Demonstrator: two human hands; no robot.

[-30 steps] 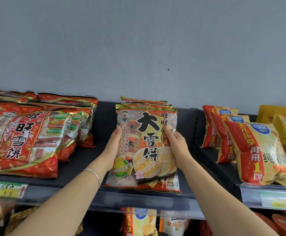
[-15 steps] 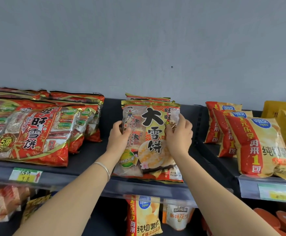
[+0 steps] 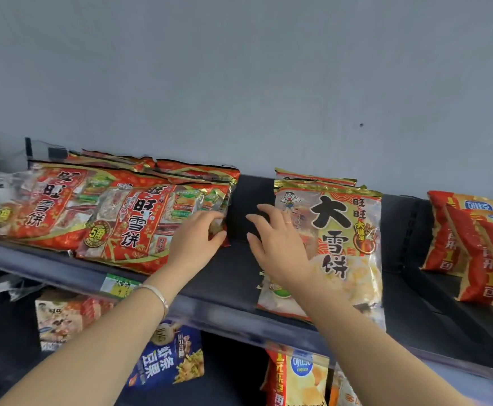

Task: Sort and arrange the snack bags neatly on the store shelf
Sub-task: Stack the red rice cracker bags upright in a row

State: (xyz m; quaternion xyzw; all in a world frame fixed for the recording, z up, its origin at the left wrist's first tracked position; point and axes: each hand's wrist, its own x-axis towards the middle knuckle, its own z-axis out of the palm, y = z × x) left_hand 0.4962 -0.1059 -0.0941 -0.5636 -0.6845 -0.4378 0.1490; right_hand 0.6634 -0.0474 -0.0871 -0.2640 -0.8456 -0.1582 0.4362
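A pale rice-cracker bag with big black characters [image 3: 345,247] leans upright on the dark shelf [image 3: 230,276], with more of the same bags behind it. My right hand [image 3: 277,244] hovers with spread fingers over that bag's left edge, holding nothing. To the left lies a stack of red rice-cracker bags [image 3: 128,224]. My left hand [image 3: 195,241] touches the right corner of this red stack, its fingers curled round the bag's edge.
Red and yellow chip bags [image 3: 471,244] stand in a row on the shelf at the right. A price tag [image 3: 119,285] sits on the shelf rail. Blue, orange and pale snack bags [image 3: 169,358] fill the lower shelf. A grey wall rises behind.
Both hands have let go of the pale bag, which now stands by itself. My left hand has moved left to the red stack; my right hand has opened. The view has swung left.
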